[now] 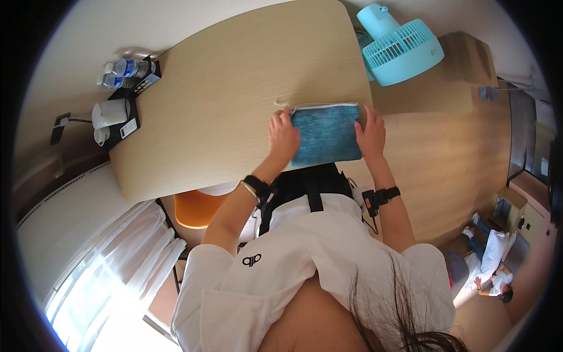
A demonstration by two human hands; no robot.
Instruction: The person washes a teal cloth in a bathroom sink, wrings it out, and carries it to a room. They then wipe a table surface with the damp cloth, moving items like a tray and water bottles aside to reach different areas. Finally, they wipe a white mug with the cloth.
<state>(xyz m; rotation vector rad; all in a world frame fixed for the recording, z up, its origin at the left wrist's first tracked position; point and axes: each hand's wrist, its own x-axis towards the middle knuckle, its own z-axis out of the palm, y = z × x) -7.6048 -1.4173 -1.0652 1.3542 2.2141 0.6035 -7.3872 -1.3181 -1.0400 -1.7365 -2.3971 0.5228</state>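
Note:
A flat blue fabric pouch (326, 135) with a white upper edge lies near the front edge of the wooden table (220, 101). A pale cord sticks out past its upper left corner. At the pouch's left side is my left hand (283, 135), its fingertips by that corner; whether they pinch the fabric cannot be made out. My right hand (371, 134) is at the right side, thumb against the pouch's edge and fingers spread apart beyond it. Black straps circle both wrists.
A turquoise fan (402, 50) stands beyond the table's right edge. At the far left, a black tray (145, 83) holds water bottles (127, 68), near a white kettle (110, 113) and a mug (101, 135). An orange chair (200, 209) is below the table. Another person (499, 281) is at far lower right.

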